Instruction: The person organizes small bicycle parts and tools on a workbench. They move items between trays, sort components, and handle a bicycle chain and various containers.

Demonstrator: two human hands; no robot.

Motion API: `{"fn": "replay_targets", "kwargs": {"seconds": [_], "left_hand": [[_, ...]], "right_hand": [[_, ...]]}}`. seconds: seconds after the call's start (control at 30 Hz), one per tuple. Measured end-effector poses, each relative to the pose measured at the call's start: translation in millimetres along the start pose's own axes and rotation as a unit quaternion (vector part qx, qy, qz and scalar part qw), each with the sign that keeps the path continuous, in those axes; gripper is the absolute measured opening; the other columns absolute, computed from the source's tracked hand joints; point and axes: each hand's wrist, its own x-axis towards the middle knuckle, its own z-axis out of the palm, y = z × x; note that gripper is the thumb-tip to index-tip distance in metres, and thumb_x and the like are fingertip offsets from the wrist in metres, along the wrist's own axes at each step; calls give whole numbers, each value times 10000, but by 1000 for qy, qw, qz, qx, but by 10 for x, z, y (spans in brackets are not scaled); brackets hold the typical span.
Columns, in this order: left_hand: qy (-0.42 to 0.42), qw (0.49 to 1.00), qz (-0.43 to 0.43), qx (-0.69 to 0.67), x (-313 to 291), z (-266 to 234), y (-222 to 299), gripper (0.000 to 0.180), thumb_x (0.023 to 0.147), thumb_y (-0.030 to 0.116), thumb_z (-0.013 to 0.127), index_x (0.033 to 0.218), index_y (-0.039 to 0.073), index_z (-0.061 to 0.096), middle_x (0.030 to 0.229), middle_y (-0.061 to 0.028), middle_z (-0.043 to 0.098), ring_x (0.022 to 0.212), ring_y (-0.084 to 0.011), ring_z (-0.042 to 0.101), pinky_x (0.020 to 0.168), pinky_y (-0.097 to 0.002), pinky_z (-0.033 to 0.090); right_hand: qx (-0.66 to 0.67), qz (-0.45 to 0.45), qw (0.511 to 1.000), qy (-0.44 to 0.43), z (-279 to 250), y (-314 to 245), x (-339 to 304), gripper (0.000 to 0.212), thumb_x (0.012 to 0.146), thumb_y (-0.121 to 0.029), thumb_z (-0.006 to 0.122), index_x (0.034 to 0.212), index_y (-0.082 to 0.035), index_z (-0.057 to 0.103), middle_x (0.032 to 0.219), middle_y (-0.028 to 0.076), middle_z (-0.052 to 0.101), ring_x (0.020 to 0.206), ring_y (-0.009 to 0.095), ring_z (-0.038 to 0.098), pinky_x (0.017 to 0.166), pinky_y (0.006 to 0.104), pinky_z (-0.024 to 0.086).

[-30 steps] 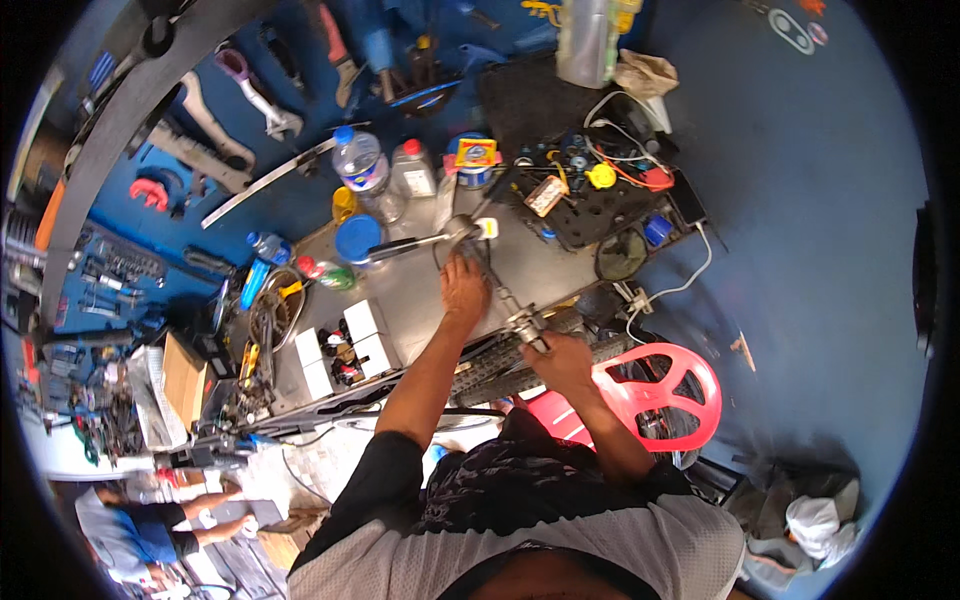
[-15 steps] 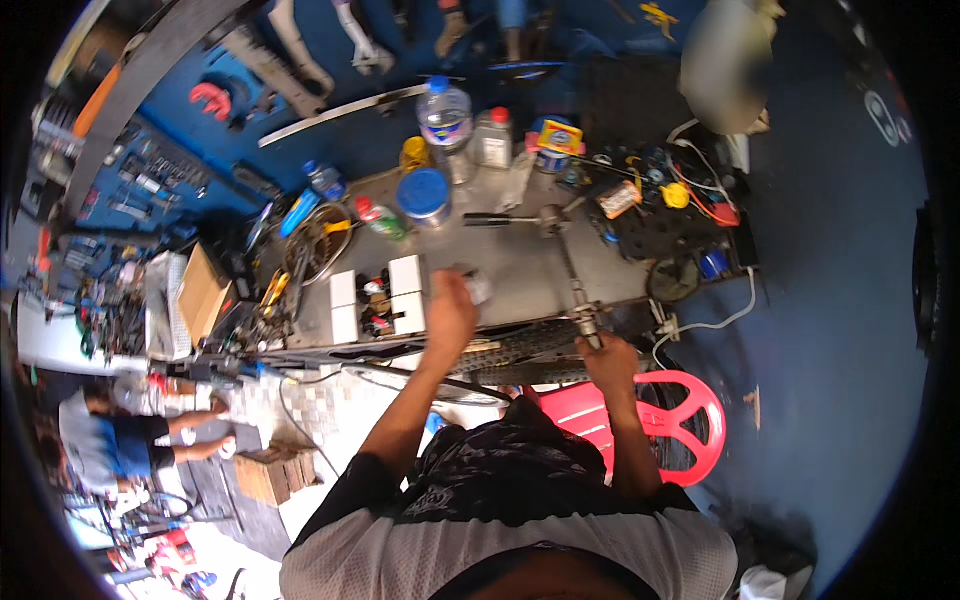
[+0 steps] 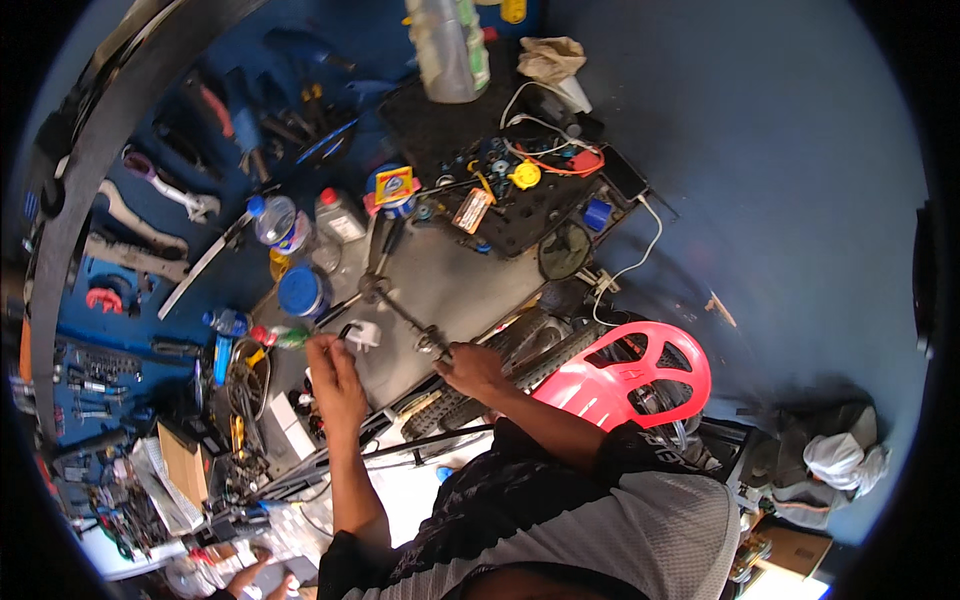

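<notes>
My right hand (image 3: 474,369) is closed around the near end of a long metal rod tool (image 3: 404,317). This tool has a thick metal fitting beside my fingers and a cross-shaped head with dark handles at its far end, above the grey bench top (image 3: 440,262). To the left, my left hand (image 3: 338,392) is raised over the bench with its fingers curled and pressed together. A small white piece with a black curved part (image 3: 362,334) shows at its fingertips, and the fingers appear to grip it. A blue-lidded tub (image 3: 302,290) stands just beyond that hand.
Clear bottles (image 3: 272,221) and a red-capped bottle (image 3: 340,216) stand at the back. Small parts and cables cover a black mat (image 3: 515,215) on the right. White boxes (image 3: 290,425) lie left. Bicycle tyres (image 3: 440,405) and a red plastic chair (image 3: 630,380) are nearer me.
My view has swung to the right, so the bench appears tilted and shifted left. The small white piece at my left fingertips shows more plainly. My right hand keeps hold of the rod tool.
</notes>
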Motion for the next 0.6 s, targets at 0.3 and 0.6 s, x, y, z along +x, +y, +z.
{"fn": "replay_targets", "kwargs": {"seconds": [0.3, 0.6], "left_hand": [[-130, 976, 176, -5, 1340, 2039, 348, 211, 1103, 199, 498, 1127, -2, 556, 1013, -205, 636, 947, -310, 632, 852, -419, 511], [-117, 905, 342, 226, 1912, 3757, 164, 176, 1025, 160, 573, 1131, 19, 576, 1034, -294, 655, 1020, -518, 628, 868, -579, 494]], "right_hand": [[12, 5, 1000, 19, -469, 159, -30, 573, 963, -612, 633, 1073, -61, 748, 954, 142, 783, 943, 364, 760, 827, 518, 588], [186, 111, 957, 190, -998, 1163, -137, 324, 940, -434, 749, 1059, -134, 782, 854, 102, 786, 813, 286, 772, 755, 413, 589]]}}
